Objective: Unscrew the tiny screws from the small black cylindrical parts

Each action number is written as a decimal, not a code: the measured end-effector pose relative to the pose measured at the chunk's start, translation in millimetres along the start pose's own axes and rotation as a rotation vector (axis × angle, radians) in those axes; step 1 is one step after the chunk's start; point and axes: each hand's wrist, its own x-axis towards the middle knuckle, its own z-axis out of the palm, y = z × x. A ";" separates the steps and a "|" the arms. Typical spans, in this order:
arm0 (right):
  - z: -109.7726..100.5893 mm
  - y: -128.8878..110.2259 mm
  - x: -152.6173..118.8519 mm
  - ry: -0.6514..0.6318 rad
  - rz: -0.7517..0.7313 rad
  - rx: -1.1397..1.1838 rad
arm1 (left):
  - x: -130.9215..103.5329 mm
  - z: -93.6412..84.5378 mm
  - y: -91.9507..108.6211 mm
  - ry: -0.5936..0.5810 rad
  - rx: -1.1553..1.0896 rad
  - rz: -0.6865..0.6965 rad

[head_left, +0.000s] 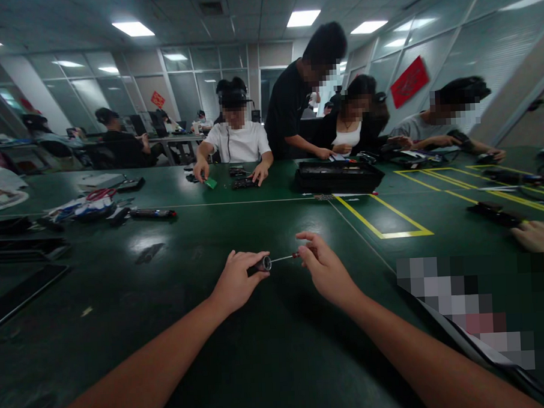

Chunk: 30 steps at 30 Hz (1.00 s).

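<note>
Above the dark green table, my left hand [236, 281] is wrapped round a dark cylinder [259, 266], whose round, pale-rimmed end faces right. My right hand [324, 265] pinches the reddish handle of a small screwdriver [284, 258] between thumb and fingers. Its thin metal shaft points left and its tip meets the rim of the cylinder; whether the tip is inside cannot be made out. Both hands are near the middle of the view, held a short way apart.
The green table [188, 340] has a black tray [338, 177] at its far side. Red-handled scissors [101, 194] and a dark tool [153, 214] lie left. Yellow tape [404, 234] marks the right. Several people sit or stand around; another person's hand [539, 237] is at the right edge.
</note>
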 end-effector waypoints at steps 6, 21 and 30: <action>-0.4 3.7 1.6 -0.036 0.050 -0.003 | 0.9 -1.6 -0.4 0.024 0.006 0.002; 7.9 5.3 8.5 0.217 0.313 0.677 | -0.2 -1.4 5.3 0.029 0.114 0.094; 8.4 10.2 6.9 0.232 0.232 0.572 | 0.9 0.9 -4.3 0.007 0.088 0.008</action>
